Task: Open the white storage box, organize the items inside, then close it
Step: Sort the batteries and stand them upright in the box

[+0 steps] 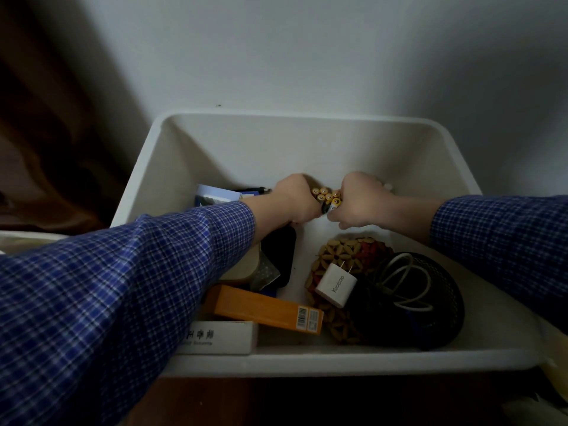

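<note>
The white storage box [295, 118] stands open, with no lid in view. Deep inside it, near the far wall, my left hand [292, 199] and my right hand [361, 201] press together around a bundle of several yellow batteries [326, 196], gold ends facing up. Both hands are closed on the bundle. Below them lie an orange carton [264, 307], a white carton with printed characters [221, 338], a white charger plug [336, 285], a beaded mat [344, 250], a black mesh cup [430, 302] with a coiled white cable [405, 281], and a dark pouch [281, 253].
A pale blue box [215, 195] lies at the far left of the box floor, partly under my left sleeve. The box stands against a white wall [307, 50]. A brown curtain [46, 118] hangs at the left. Another white edge [27, 238] shows at the left.
</note>
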A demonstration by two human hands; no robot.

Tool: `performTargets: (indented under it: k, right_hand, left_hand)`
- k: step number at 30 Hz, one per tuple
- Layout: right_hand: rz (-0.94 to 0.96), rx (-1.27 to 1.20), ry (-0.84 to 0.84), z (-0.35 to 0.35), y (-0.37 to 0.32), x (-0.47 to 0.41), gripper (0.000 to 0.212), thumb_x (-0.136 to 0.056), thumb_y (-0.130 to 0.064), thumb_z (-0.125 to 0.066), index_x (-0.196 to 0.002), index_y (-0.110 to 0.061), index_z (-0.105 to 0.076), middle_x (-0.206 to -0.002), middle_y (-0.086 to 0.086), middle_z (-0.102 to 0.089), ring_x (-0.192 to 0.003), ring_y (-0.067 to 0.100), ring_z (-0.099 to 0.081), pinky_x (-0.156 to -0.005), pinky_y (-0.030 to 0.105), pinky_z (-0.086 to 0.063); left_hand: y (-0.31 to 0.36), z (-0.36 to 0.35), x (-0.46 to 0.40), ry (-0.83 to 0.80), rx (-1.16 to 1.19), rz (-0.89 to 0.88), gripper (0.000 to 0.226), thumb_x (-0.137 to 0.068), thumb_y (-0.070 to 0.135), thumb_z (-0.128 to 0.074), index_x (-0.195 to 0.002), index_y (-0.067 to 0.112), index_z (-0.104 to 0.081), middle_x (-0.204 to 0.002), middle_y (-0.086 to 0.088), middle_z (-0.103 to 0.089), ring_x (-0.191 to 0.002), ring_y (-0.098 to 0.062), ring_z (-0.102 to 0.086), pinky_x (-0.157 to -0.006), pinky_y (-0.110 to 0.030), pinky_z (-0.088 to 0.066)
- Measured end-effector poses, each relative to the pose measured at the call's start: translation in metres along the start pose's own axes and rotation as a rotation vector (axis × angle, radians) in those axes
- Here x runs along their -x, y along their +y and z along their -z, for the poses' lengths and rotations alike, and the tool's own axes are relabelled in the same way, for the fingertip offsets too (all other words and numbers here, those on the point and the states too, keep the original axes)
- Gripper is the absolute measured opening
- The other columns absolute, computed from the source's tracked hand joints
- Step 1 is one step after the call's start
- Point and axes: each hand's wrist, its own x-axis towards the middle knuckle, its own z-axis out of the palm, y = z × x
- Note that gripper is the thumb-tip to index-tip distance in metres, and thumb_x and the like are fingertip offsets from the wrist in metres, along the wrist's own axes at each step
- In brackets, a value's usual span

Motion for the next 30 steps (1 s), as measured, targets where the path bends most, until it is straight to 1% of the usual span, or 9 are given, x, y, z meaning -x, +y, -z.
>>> performTargets:
  k: [3, 6, 10, 14, 18, 21, 22, 27, 30]
  right_hand:
    - [-0.025, -0.125, -0.076, 0.002, 0.002, -0.003, 0.024, -0.074, -0.013, -0.081, -0.089, 0.001, -0.069, -0.093, 0.018, -0.073, -0.089, 0.032, -0.072, -0.077, 0.038, -0.061]
    - [-0.038, -0.152, -0.077, 0.002, 0.003, -0.007, 0.033, -0.072, -0.01, -0.083, -0.1, 0.003, -0.07, -0.1, 0.021, -0.072, -0.098, 0.035, -0.071, -0.087, 0.043, -0.059]
    - [-0.034, -0.218, -0.045, -0.003, 0.004, -0.012, 0.033, -0.074, -0.007, -0.079, -0.104, 0.005, -0.069, -0.103, 0.022, -0.071, -0.1, 0.035, -0.071, -0.087, 0.043, -0.059]
    - [-0.068, -0.272, -0.006, -0.006, 0.002, -0.014, 0.033, -0.075, -0.005, -0.075, -0.106, 0.005, -0.068, -0.105, 0.023, -0.071, -0.101, 0.035, -0.07, -0.087, 0.044, -0.059]
    - [-0.14, -0.29, 0.041, -0.009, 0.0, -0.016, 0.033, -0.078, -0.006, -0.074, -0.108, 0.004, -0.067, -0.108, 0.021, -0.069, -0.103, 0.034, -0.068, -0.09, 0.042, -0.058]
    - [-0.203, -0.258, 0.093, -0.011, -0.003, -0.015, 0.021, -0.083, -0.006, -0.068, -0.101, 0.006, -0.067, -0.097, 0.015, -0.065, -0.095, 0.028, -0.068, -0.07, 0.03, -0.052]
    - [-0.216, -0.265, 0.093, -0.012, -0.004, -0.014, 0.022, -0.083, -0.005, -0.067, -0.101, 0.007, -0.067, -0.095, 0.017, -0.064, -0.096, 0.03, -0.068, -0.068, 0.031, -0.049]
    - [-0.242, -0.36, 0.085, -0.013, -0.003, -0.015, 0.018, -0.078, -0.007, -0.065, -0.093, 0.002, -0.065, -0.096, 0.02, -0.065, -0.1, 0.037, -0.068, -0.075, 0.036, -0.053]
    - [-0.239, -0.475, 0.04, -0.013, -0.002, -0.016, 0.032, -0.082, -0.006, -0.066, -0.111, 0.006, -0.063, -0.106, 0.02, -0.064, -0.098, 0.036, -0.067, -0.087, 0.044, -0.059]
  left_hand:
    - [0.0, -0.001, -0.002, 0.046, -0.055, -0.031, 0.029, -0.081, 0.034, -0.078, -0.079, 0.015, -0.056, -0.075, 0.001, -0.058, -0.064, -0.014, -0.055, -0.05, -0.023, -0.039]
    - [0.001, -0.003, -0.002, 0.043, -0.079, -0.044, 0.034, -0.08, 0.04, -0.078, -0.098, 0.015, -0.064, -0.093, -0.003, -0.066, -0.081, -0.02, -0.062, -0.064, -0.027, -0.044]
    - [0.001, -0.005, -0.002, 0.071, -0.02, -0.063, 0.023, -0.082, 0.029, -0.076, -0.097, 0.015, -0.065, -0.093, -0.006, -0.068, -0.088, -0.024, -0.067, -0.067, -0.028, -0.046]
    - [0.002, -0.009, -0.003, 0.125, 0.085, -0.045, 0.04, -0.082, 0.024, -0.076, -0.12, 0.013, -0.069, -0.109, -0.01, -0.072, -0.102, -0.025, -0.068, -0.077, -0.026, -0.05]
    - [0.002, -0.012, -0.006, 0.182, 0.157, -0.005, 0.046, -0.083, 0.026, -0.076, -0.126, 0.014, -0.067, -0.119, -0.009, -0.07, -0.111, -0.024, -0.065, -0.08, -0.022, -0.044]
    - [0.001, -0.013, -0.007, 0.227, 0.197, 0.022, 0.042, -0.084, 0.022, -0.075, -0.125, 0.015, -0.068, -0.121, -0.008, -0.07, -0.112, -0.023, -0.065, -0.081, -0.021, -0.045]
    - [0.0, -0.013, -0.007, 0.243, 0.189, 0.019, 0.041, -0.084, 0.019, -0.073, -0.125, 0.015, -0.068, -0.122, -0.008, -0.07, -0.112, -0.023, -0.065, -0.082, -0.021, -0.045]
    - [0.001, -0.011, -0.004, 0.259, 0.087, -0.062, 0.035, -0.081, 0.012, -0.069, -0.116, 0.014, -0.072, -0.116, -0.009, -0.072, -0.107, -0.025, -0.067, -0.082, -0.023, -0.047]
    - [0.0, -0.012, -0.004, 0.239, 0.057, -0.088, 0.032, -0.079, 0.015, -0.07, -0.11, 0.015, -0.074, -0.11, -0.009, -0.073, -0.102, -0.026, -0.068, -0.084, -0.028, -0.052]
